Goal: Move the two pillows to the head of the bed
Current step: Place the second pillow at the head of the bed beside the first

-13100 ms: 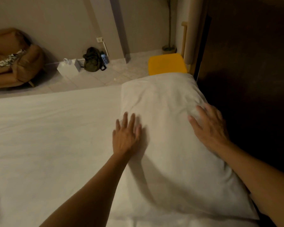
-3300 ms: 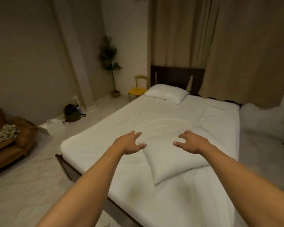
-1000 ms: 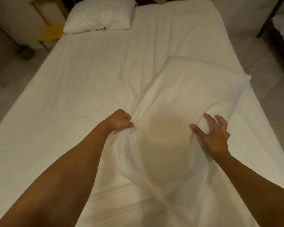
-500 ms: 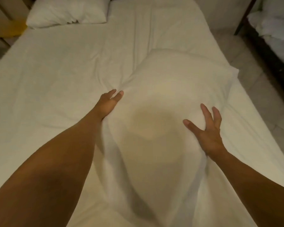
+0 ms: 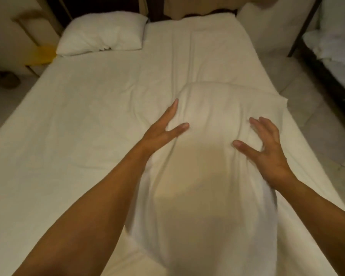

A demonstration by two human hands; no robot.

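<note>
One white pillow (image 5: pixel 104 33) lies flat at the head of the bed (image 5: pixel 78 116), on its left side, against the dark headboard. The second white pillow (image 5: pixel 205 166) is in front of me on the right half of the bed, its near end raised toward me. My left hand (image 5: pixel 165 128) presses against that pillow's left edge, fingers straight and spread. My right hand (image 5: pixel 267 148) rests on its right side with fingers apart and bent. Neither hand has closed around the fabric.
A yellow chair (image 5: pixel 42 54) stands by the bed's top left corner. A dark headboard (image 5: pixel 153 6) and beige curtain (image 5: pixel 197 5) are behind the bed. A tiled floor (image 5: pixel 311 108) runs along the right, with a dark-framed rack (image 5: pixel 327 56) holding white linen.
My left hand has opened from a pinch on the pillow's edge to a flat spread hand. Both hands moved up the pillow, and the view has shifted toward the headboard.
</note>
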